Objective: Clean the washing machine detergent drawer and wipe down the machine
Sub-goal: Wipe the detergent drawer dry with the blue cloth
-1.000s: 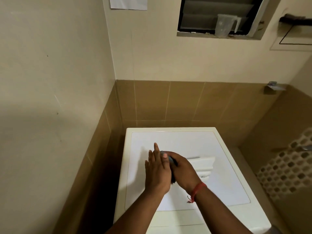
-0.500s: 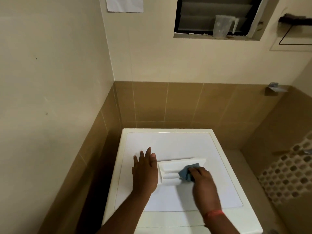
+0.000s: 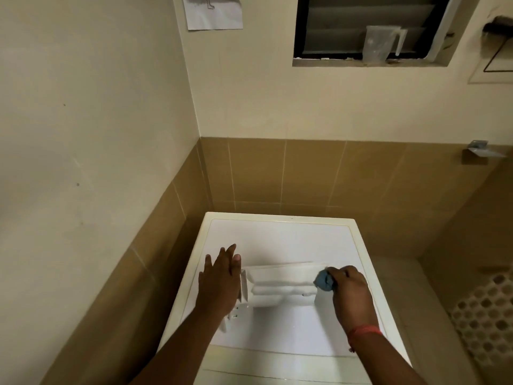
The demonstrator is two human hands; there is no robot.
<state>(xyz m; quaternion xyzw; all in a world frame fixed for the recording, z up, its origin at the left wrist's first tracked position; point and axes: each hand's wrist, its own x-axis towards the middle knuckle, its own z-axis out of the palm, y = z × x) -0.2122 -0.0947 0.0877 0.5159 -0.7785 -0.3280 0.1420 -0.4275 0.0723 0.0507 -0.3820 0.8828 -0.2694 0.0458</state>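
Fingers of my left hand (image 3: 219, 284) lie flat and close together, palm pressed against the left end of the detergent drawer (image 3: 280, 287), a white moulded plastic piece with long ribbed channels lying lengthwise between my two hands. My right hand (image 3: 351, 294) is curled in a fist around a bunched blue cloth (image 3: 323, 282), soft and crumpled, which touches the drawer's right end. A red thread band (image 3: 363, 330) circles my right wrist. Beneath both hands spreads the smooth, glossy white top of the washing machine (image 3: 280, 237), rectangular with rounded cream edges. Beyond my fingertips rise matte tan wall tiles (image 3: 311, 173), then plain cream wall, with a clear plastic jug (image 3: 377, 47) on the window ledge high above my right hand.
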